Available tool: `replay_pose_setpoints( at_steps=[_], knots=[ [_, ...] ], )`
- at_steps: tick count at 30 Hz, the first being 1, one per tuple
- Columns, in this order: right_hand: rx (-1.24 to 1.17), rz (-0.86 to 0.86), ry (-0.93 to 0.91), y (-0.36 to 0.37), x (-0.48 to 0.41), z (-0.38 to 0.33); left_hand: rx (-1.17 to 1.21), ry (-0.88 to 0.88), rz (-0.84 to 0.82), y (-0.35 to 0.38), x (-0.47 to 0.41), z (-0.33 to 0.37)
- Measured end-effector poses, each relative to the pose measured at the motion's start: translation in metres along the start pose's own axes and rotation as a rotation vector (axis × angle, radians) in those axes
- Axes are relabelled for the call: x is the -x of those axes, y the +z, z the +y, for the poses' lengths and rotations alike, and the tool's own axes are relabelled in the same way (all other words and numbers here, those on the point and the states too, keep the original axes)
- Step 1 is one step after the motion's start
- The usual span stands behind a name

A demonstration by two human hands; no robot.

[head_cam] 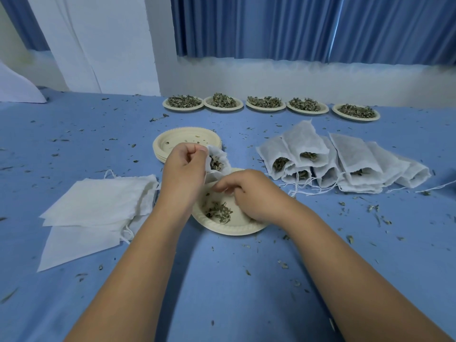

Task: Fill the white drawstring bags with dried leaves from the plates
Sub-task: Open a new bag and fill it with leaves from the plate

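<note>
My left hand (183,166) pinches the rim of a white drawstring bag (218,161) and holds it open above a cream paper plate (237,229). Dried leaves show inside the bag's mouth. My right hand (249,193) hovers over the plate with curled fingers touching the bag's lower edge; whether it holds leaves I cannot tell. A small heap of dried leaves (219,212) lies on the plate under my hands.
A pile of flat white bags (98,206) lies at the left. Several filled bags (328,161) lie at the right. A stack of plates with only crumbs (160,144) sits behind my hands. Several plates heaped with leaves (266,109) line the far edge. Leaf bits litter the blue cloth.
</note>
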State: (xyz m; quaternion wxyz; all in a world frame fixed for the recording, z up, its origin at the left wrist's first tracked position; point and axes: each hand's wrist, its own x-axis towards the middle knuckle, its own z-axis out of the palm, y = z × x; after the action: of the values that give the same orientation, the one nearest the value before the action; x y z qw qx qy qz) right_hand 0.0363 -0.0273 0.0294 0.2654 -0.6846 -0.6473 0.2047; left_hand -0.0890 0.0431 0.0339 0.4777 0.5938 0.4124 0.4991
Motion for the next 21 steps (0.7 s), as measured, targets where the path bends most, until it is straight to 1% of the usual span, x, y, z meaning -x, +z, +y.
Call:
replay_pose_setpoints(
  at_steps=[1, 3, 5, 7, 12, 14, 16, 21],
  knots=[
    [0.063, -0.011, 0.000, -0.002, 0.001, 0.001, 0.002, -0.001, -0.003, 0.000, 0.000, 0.000],
    [0.124, -0.142, -0.017, -0.004, 0.003, 0.001, 0.001, -0.006, -0.006, 0.000, 0.000, 0.000],
    [0.083, -0.286, -0.066, -0.003, 0.006, 0.000, 0.003, -0.017, -0.004, 0.000, 0.000, 0.000],
    [0.048, -0.332, -0.103, -0.001, 0.007, -0.001, 0.010, -0.027, 0.002, 0.001, 0.000, 0.000],
    [0.059, -0.245, -0.137, 0.006, -0.002, 0.003, -0.011, -0.023, -0.003, 0.001, 0.000, 0.000],
    [0.020, -0.195, -0.175, 0.012, -0.003, 0.001, -0.016, -0.021, -0.008, 0.001, 0.001, 0.000],
    [0.035, -0.151, -0.206, 0.017, -0.002, -0.003, -0.018, -0.019, -0.008, 0.001, 0.001, 0.000],
    [0.075, -0.093, -0.209, 0.022, -0.002, -0.006, -0.015, -0.020, -0.003, 0.001, 0.001, 0.000]
  ],
)
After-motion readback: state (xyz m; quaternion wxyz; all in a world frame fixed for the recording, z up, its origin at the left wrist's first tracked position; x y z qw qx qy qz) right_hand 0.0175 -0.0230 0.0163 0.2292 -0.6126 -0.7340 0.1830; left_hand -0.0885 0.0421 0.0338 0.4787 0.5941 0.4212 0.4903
